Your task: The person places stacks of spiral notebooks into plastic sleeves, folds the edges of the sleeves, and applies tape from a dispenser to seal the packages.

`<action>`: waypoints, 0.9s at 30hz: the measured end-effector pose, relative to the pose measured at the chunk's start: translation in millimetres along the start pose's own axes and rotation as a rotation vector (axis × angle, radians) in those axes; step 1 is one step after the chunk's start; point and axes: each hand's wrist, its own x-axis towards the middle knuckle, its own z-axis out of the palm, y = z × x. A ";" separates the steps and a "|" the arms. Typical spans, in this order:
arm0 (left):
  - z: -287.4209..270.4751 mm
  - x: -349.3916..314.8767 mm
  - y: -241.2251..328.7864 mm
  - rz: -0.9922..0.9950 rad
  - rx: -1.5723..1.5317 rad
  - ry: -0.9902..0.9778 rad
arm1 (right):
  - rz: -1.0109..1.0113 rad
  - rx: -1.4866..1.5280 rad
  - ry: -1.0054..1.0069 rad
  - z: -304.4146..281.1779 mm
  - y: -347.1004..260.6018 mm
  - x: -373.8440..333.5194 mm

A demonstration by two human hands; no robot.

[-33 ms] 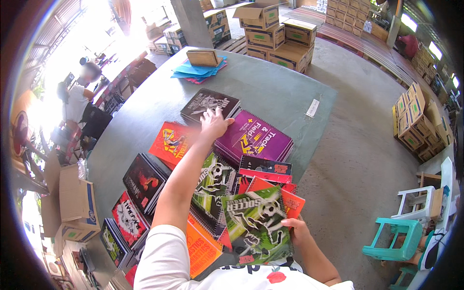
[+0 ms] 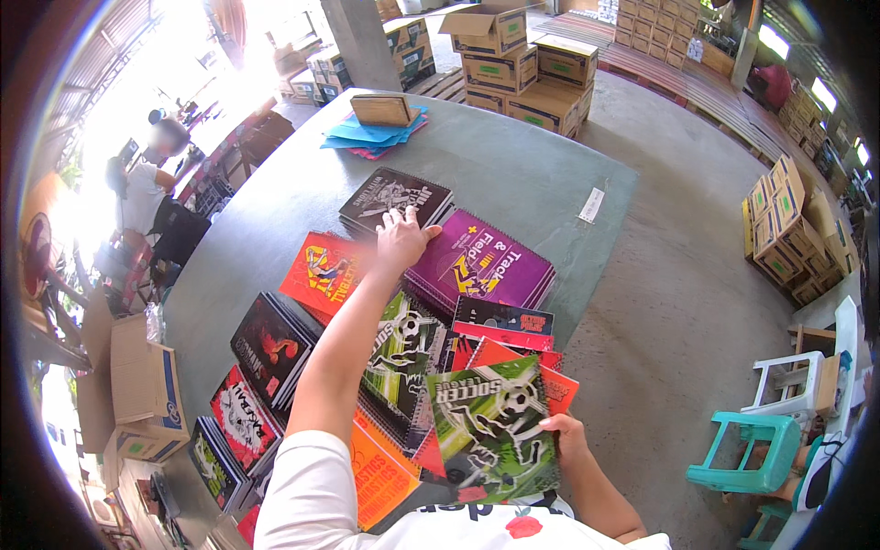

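Observation:
My left hand point(image 2: 403, 240) reaches far forward, its fingers and thumb spread over the near edge of a stack of dark spiral notebooks point(image 2: 380, 197). My right hand point(image 2: 570, 438) grips a green spiral notebook point(image 2: 490, 431) with a soccer picture by its right edge, close to my body. The thumb lies on its cover. Right of my left hand is a stack of purple notebooks point(image 2: 504, 261). Orange-red notebooks point(image 2: 312, 275) lie left of my left forearm. Beneath the forearm, more green soccer notebooks point(image 2: 403, 335) are partly hidden.
Dark point(image 2: 270, 348), red-and-white point(image 2: 240, 412) and orange notebooks point(image 2: 380, 477) cover the table's near left. Blue sheets point(image 2: 371, 133) lie under a wooden block point(image 2: 383, 110). Cartons point(image 2: 568, 60) stand beyond the table, a teal stool point(image 2: 752, 449) to the right. A person point(image 2: 151, 179) sits far left.
The green soccer notebook in my right hand has shifted slightly right and turned a little. My left hand stays over the dark notebooks.

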 end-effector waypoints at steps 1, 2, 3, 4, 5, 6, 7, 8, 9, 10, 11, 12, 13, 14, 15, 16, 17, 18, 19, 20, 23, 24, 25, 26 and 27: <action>-4.9 4.1 7.4 0.055 -0.053 -0.103 | -0.018 0.139 -0.144 -3.8 -2.5 0.3; -8.5 3.5 5.8 0.094 -0.090 -0.205 | -0.064 0.093 -0.097 5.1 -4.0 -4.6; -8.0 3.6 -3.3 0.148 -0.005 -0.243 | -0.092 0.038 -0.060 22.8 -7.0 -13.9; -0.5 -0.3 -8.5 0.179 0.111 -0.223 | -0.128 -0.024 -0.025 33.8 -11.2 -18.9; 5.6 0.1 -12.3 0.207 0.229 -0.188 | -0.257 -0.327 -0.125 35.8 -14.7 -14.7; 9.9 -0.4 -19.2 0.231 0.349 -0.155 | -0.243 -0.299 -0.104 40.2 -14.6 -14.8; 7.6 2.3 -22.9 0.287 0.238 -0.131 | -0.241 -0.267 -0.069 44.0 -14.6 -14.6; -7.2 7.3 -26.8 0.260 0.134 -0.174 | -0.237 -0.234 -0.033 47.0 -13.3 -16.0; -25.5 16.5 -33.8 0.231 0.031 -0.215 | -0.165 -0.125 0.024 42.3 -12.4 -12.3; -46.0 20.3 -37.0 0.203 -0.071 -0.262 | -0.126 -0.058 0.024 37.6 -13.8 -10.7; -64.7 18.0 -41.2 0.189 -0.177 -0.043 | -0.079 0.007 0.019 33.0 -15.4 -9.0; -87.2 13.9 -41.5 0.177 -0.280 0.177 | -0.034 0.074 0.016 32.0 -16.9 -8.6; -123.9 4.5 -32.4 0.231 -0.417 0.194 | -0.039 0.094 0.019 33.9 -17.4 -8.2; -156.0 -7.5 -21.3 0.286 -0.559 0.205 | -0.020 0.088 0.010 29.2 -16.4 -6.4; -171.0 -25.0 -20.3 0.346 -0.670 0.107 | 0.008 0.074 -0.011 23.1 -15.5 -4.1; -181.8 -42.7 -19.5 0.409 -0.784 0.010 | 0.030 0.059 -0.029 17.4 -15.7 -2.0; -187.0 -52.3 -22.3 0.469 -0.898 -0.086 | 0.057 0.050 -0.080 18.9 -17.4 -1.5; -173.9 -68.2 -13.8 0.645 -0.877 -0.184 | -0.001 0.147 -0.121 23.8 -18.6 -4.8; -163.0 -87.8 -9.7 0.811 -0.859 -0.292 | -0.050 0.240 -0.170 43.3 -24.9 -13.3; -150.8 -104.4 -2.2 0.974 -0.856 -0.412 | -0.114 0.338 -0.211 54.1 -29.5 -19.5; -123.2 -148.3 36.4 1.277 -0.598 -0.416 | -0.179 -0.238 -0.134 43.2 -25.1 -16.2; -118.5 -140.1 45.3 1.303 -0.620 -0.473 | -0.240 -0.487 -0.089 39.4 -22.5 -14.9; -116.1 -116.0 52.9 1.263 -0.608 -0.502 | -0.123 -0.277 0.013 42.5 -17.5 -16.1; -98.9 -81.4 52.3 1.107 -0.560 -0.415 | -0.113 -0.214 0.017 46.5 -14.7 -17.5; -81.3 -46.6 53.3 0.944 -0.512 -0.345 | -0.109 -0.151 0.021 49.6 -13.5 -17.2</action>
